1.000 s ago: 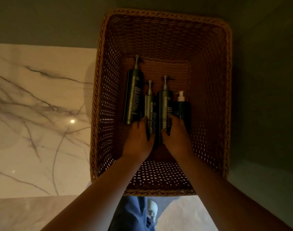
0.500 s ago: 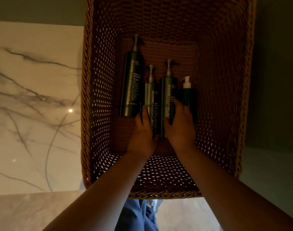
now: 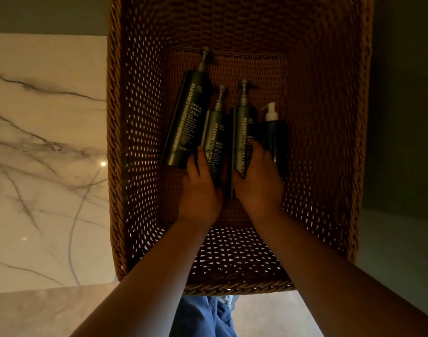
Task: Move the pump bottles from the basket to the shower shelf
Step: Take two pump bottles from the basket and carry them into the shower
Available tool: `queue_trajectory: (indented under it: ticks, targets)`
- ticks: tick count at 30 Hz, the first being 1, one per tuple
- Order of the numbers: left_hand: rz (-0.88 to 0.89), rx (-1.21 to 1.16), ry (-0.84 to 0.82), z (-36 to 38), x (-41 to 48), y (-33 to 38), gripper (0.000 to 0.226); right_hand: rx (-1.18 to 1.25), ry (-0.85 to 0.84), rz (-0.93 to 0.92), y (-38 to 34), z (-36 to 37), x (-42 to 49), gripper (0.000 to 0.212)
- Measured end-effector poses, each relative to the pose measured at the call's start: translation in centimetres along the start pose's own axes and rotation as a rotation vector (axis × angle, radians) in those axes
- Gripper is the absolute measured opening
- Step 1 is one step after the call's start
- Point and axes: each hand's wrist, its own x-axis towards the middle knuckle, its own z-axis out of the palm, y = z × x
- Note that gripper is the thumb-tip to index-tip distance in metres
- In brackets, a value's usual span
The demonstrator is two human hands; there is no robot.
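Head view: four dark pump bottles lie side by side on the floor of a brown woven basket (image 3: 118,166), their pumps pointing away from the person. The shampoo bottle (image 3: 187,122), farthest left, is the longest and lies tilted, with a grey pump. Next to it is the slimmer conditioner bottle (image 3: 214,137), then a third bottle (image 3: 243,132) of similar build, each with a grey pump. On the right is a small bottle (image 3: 276,139) with a white pump.

The left hand (image 3: 200,188) grips the lower end of the conditioner bottle, one finger reaching up between it and the shampoo bottle. The right hand (image 3: 256,181) holds the third bottle, its fingers curled over the side next to the small bottle.

The light is dim. Left of the basket is a white marble surface (image 3: 45,166) with grey veins, and behind it a grey wall (image 3: 47,13). Blue trousers (image 3: 203,317) show below the basket's near rim.

White lettering runs along the three larger bottles, reading in part "THOMAS ROTH". The shampoo bottle adds "MEGA-" and "SHAMPO", with Chinese characters; the conditioner bottle shows "MEGA-" and "COND". The smaller print is too fine to read.
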Motion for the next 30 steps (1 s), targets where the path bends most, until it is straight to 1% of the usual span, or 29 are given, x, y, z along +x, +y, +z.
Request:
queue_trajectory:
  ticks: [2, 4, 8, 13, 15, 18, 20, 23, 28, 30]
  targets:
    - [0.002, 0.011, -0.016, 0.2, 0.3, -0.2, 0.096, 0.084, -0.088, 0.051, -0.4, 0.3, 0.1, 0.084]
    - [0.009, -0.024, -0.028, 0.1, 0.4, -0.4, 0.095, 0.134, -0.137, 0.117, -0.8, 0.9, 0.1, 0.090]
    - [0.041, -0.078, -0.027, -0.2, 0.5, -0.6, 0.095, 0.242, -0.123, 0.182, -0.9, 1.8, 0.1, 0.095]
    - [0.045, -0.145, -0.022, -0.7, 0.4, -0.5, 0.094, 0.402, -0.135, 0.211, -0.6, 1.7, 0.3, 0.095]
    - [0.039, -0.191, -0.009, -1.0, 0.4, -0.5, 0.093, 0.453, -0.127, 0.200, -0.8, 1.0, 0.1, 0.093]
    - [0.024, -0.370, -0.029, -1.5, 0.2, 0.1, 0.085, 0.531, -0.101, 0.178, -1.1, -0.5, -0.5, 0.090]
    - [0.026, -0.474, -0.036, -2.5, -0.6, 1.2, 0.078, 0.554, -0.100, 0.157, -1.3, -2.0, -1.2, 0.088]
    - [0.051, -0.556, -0.003, -4.9, -2.6, 3.5, 0.072, 0.588, -0.110, 0.116, -1.9, -4.6, -2.3, 0.085]
    - [0.054, -0.616, 0.066, -8.8, -7.5, 7.2, 0.079, 0.627, -0.084, -0.006, -3.4, -10.0, -6.0, 0.085]
    - [0.097, -0.642, 0.078, -10.5, -9.7, 8.4, 0.081, 0.643, -0.077, -0.059, -4.1, -12.6, -8.0, 0.086]
